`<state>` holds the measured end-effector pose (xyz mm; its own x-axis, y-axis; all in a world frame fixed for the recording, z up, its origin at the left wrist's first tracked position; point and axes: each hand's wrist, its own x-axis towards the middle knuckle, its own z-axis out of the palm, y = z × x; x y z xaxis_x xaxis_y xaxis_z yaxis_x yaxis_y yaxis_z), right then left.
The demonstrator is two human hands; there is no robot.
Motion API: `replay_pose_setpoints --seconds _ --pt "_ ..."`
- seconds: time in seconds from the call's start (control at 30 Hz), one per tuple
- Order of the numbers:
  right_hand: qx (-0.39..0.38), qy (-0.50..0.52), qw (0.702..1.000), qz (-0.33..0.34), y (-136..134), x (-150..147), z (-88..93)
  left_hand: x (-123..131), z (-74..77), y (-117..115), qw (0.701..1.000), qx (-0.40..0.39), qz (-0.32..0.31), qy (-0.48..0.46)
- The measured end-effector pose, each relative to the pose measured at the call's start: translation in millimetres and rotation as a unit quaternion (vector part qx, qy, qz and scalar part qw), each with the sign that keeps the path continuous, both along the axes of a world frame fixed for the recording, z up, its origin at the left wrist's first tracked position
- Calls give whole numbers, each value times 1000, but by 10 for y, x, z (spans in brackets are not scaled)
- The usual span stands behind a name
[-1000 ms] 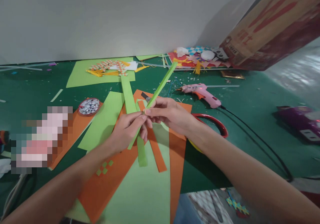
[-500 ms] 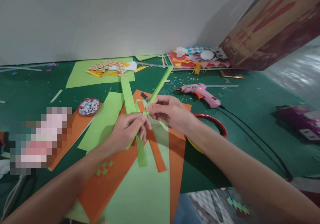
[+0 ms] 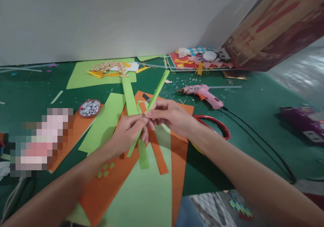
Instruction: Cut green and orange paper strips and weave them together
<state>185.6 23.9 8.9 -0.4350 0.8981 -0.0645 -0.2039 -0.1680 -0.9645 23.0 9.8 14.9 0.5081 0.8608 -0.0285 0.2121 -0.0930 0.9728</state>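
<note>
A narrow light-green paper strip (image 3: 159, 89) slants up from between my hands, its lower end showing below my left hand. My left hand (image 3: 131, 127) pinches the strip with thumb and forefinger. My right hand (image 3: 169, 115) grips it just beside, the fingertips of both hands nearly touching. Under them lie an orange paper strip (image 3: 159, 154) and another green paper strip (image 3: 143, 157). These rest on a large pale-green sheet (image 3: 141, 193) and orange sheets (image 3: 179, 166). A small woven green-and-orange checkered piece (image 3: 105, 170) lies left of them.
A pink hot glue gun (image 3: 202, 94) with a black cord lies to the right, near red-handled scissors (image 3: 225, 127). A round container of googly eyes (image 3: 89, 108) sits at left. A woven, tasselled craft (image 3: 108, 68) lies behind. A brown paper bag (image 3: 273, 31) stands back right.
My right hand has moved slightly down and left along the strip, closer to my left hand. The strip's upper end has dropped, and its lower end now shows below my left hand.
</note>
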Motion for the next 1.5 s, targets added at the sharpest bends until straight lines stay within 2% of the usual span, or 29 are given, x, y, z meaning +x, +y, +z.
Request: replay_pose_setpoints --seconds 0.3,0.6,1.1,1.37,1.5 --pt "-2 -10 1000 -2 7 11 -28 3 23 2 1000 -10 -3 7" --pt "-14 -10 998 -63 30 28 13 7 48 -13 1000 -13 -5 20" --pt "-5 2 1000 -30 -19 -32 -15 -4 -2 2 1000 -6 3 6" --pt "-18 8 999 -35 -29 -44 -4 7 39 -2 1000 -9 5 19" --pt "-18 -4 998 -60 0 -11 -25 3 48 -2 1000 -10 3 25"
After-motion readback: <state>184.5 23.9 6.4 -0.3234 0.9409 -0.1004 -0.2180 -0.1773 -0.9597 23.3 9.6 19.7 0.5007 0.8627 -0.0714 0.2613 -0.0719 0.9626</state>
